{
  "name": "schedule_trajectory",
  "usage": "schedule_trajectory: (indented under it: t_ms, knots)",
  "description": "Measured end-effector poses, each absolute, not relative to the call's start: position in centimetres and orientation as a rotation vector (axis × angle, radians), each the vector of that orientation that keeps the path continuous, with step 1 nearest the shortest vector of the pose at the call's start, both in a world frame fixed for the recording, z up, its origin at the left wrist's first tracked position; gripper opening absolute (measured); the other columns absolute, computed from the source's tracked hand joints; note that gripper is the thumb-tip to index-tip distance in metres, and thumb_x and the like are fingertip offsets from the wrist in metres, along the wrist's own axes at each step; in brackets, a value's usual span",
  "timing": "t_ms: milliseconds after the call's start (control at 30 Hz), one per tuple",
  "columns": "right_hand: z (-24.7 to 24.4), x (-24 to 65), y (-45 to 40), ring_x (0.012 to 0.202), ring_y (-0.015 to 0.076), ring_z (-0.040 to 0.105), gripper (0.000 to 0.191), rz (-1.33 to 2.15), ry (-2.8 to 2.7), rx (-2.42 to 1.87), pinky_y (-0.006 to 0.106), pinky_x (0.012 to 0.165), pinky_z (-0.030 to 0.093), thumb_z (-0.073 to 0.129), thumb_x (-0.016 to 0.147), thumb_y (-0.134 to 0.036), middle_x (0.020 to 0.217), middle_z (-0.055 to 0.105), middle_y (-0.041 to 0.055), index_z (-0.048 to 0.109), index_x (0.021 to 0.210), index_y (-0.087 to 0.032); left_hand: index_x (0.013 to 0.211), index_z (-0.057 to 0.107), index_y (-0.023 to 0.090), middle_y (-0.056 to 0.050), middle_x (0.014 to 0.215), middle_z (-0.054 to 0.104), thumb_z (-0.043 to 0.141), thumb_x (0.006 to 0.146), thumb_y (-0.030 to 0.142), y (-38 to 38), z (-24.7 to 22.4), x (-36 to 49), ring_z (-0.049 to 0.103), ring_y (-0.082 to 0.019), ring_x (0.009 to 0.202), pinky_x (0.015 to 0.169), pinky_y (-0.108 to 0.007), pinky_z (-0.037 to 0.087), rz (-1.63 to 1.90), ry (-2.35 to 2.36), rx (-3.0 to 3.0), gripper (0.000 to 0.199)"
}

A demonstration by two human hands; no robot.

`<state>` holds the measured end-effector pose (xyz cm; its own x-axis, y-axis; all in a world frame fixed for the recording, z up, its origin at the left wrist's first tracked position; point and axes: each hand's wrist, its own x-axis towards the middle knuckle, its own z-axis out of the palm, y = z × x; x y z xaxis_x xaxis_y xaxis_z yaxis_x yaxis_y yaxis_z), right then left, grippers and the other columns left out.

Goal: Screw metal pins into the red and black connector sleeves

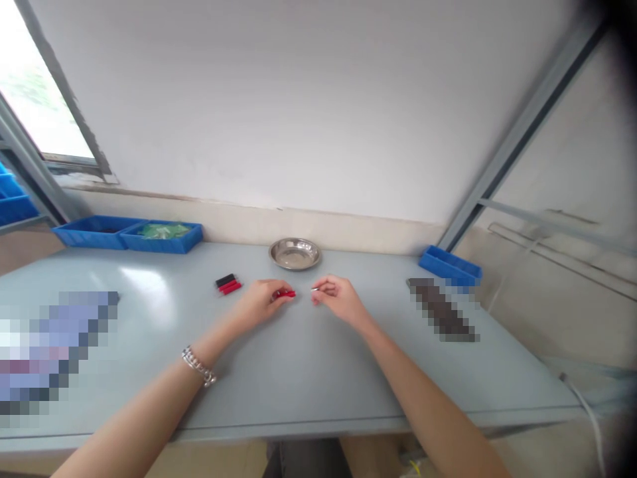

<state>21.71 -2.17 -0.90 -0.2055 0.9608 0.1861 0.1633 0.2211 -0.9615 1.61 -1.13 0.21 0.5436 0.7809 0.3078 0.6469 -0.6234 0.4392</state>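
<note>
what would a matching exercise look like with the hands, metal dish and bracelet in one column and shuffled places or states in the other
1. left hand
2. right hand
3. metal dish
4. bracelet

A. on the table near the wall
B. holding a red piece
C. worn on the left arm
D. holding a small silvery piece

Pairs: 1-B; 2-D; 3-A; 4-C
</note>
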Motion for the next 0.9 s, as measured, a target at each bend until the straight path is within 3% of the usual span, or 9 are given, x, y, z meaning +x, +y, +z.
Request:
schedule_trajectory:
  t_ms: [300,900]
  knots:
    - [-2.3,19.8,-3.0,0.06,0.012,0.059,0.012,1.159,-1.6,-0.997,0.027,0.062,0.047,0.059,0.068,-0.028,0.063,0.06,-0.0016,0.054,0.075,-0.02,0.085,0.062,0.019,-0.002,0.074,0.063,0.041,0.082,0.031,-2.1,0.5,2.4,0.052,-0.011,0.06,0.057,-0.021,0.038,0.611,1.036,2.509,0.025]
    - [-2.6,19.8,-3.2,0.063,0.014,0.061,0.013,1.137,-1.611,-1.036,0.029,0.065,0.048,0.06,0.066,-0.027,0.063,0.062,-0.0008,0.053,0.074,-0.02,0.086,0.063,0.02,-0.002,0.074,0.065,0.043,0.081,0.035,-2.0,0.5,2.3,0.055,-0.012,0.061,0.058,-0.021,0.039,0.618,1.063,2.546,0.025]
